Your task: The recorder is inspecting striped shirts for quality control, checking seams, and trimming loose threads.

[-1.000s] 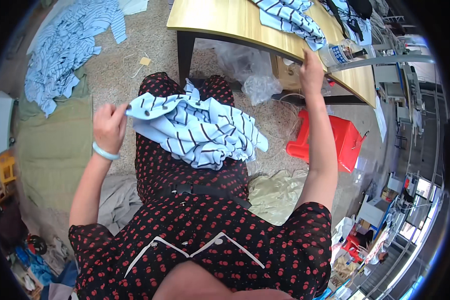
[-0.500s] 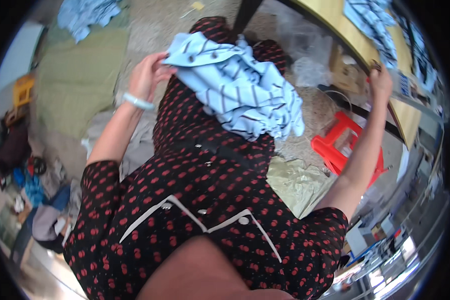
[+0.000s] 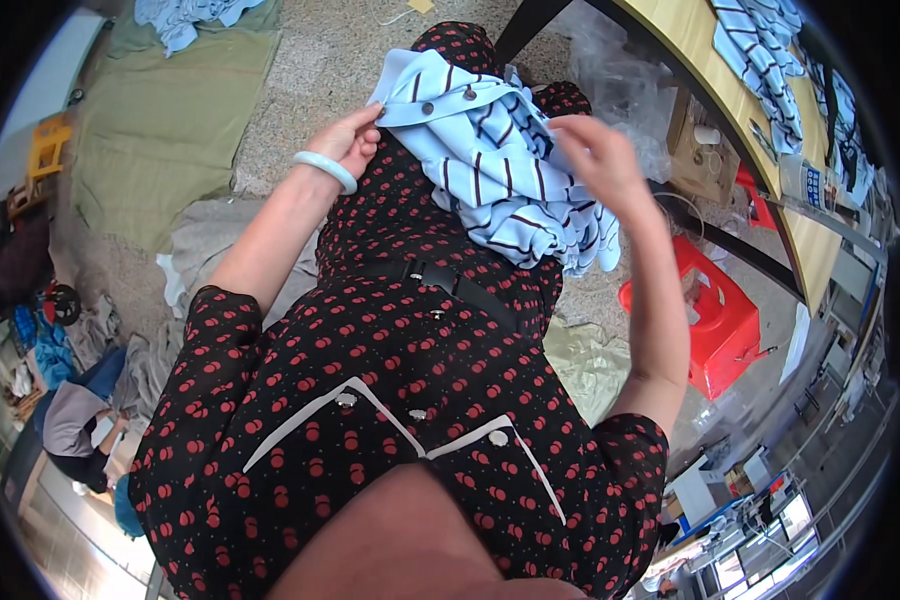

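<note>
A light blue garment with dark stripes (image 3: 500,170) lies bunched on the lap of a seated person in a black dress dotted with red. The left hand (image 3: 350,140), a pale green bangle (image 3: 325,170) on its wrist, pinches the garment's plain blue edge at the corner nearest it, where a few small round snaps show. The right hand (image 3: 595,160) hovers over the far side of the garment with fingers loosely curled; whether it grips the cloth or only touches it cannot be told.

Beyond the garment, past the person's knees, stands a wooden tabletop (image 3: 710,70) on dark legs, with more striped blue pieces (image 3: 770,50) spread on it. Crumpled clear plastic wrap (image 3: 620,90) lies under the tabletop, just behind the garment. A red plastic stool (image 3: 715,315) stands on the floor beside the garment, on the right hand's side, below the right forearm. On the garment's other side, well apart, an olive-green cloth (image 3: 160,130) covers the floor, with a heap of blue fabric (image 3: 185,20) at its far end. Grey rags (image 3: 205,240) lie on the floor under the left forearm.
</note>
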`<state>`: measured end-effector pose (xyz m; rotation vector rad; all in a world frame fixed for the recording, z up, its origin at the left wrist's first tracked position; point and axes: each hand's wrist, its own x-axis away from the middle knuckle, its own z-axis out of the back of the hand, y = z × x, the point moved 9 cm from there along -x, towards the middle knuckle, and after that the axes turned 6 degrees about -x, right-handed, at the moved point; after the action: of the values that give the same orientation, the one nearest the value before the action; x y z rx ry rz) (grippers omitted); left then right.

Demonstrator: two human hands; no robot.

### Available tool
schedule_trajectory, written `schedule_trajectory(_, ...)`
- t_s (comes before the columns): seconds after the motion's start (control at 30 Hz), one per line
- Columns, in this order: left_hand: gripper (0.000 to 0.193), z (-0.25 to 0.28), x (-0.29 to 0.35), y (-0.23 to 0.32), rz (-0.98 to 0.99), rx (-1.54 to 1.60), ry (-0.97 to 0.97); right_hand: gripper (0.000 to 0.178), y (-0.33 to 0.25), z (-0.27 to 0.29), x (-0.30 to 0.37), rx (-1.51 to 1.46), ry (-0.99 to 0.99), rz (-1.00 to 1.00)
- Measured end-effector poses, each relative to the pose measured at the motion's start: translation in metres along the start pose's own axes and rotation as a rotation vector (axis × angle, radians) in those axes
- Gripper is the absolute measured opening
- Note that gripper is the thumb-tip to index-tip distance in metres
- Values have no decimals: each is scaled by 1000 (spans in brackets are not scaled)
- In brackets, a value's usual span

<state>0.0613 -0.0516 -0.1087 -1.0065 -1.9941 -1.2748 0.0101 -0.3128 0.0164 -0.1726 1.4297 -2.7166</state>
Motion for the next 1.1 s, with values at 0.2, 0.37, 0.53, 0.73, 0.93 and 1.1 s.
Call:
schedule_trajectory(0.2, 9, -11, 3, -9, 58, 133, -89, 33, 0, -79, -28, 185, -308, -120)
schedule_trajectory(0.37, 10, -12, 2, -14, 44, 204, -116, 37, 24, -86, -18, 15, -480, -365)
schedule_trajectory(0.53, 9, -21, 14, -26, 174, 142, -282, 26, 39, -92, -4, -201, -530, -526)
schedule_trajectory(0.73, 13, -46, 32, 23, 66, -306, -508, 16, -3, -81, -19, 101, -367, -323)
schedule_trajectory(0.93, 18, -93, 57, 62, -109, -407, -722, 14, -155, -135, 42, -312, -707, 317)
schedule_trajectory(1.1, 18, -82, 51, 15, 12, -383, -610, 12, -115, -112, 4, -51, -363, 80)
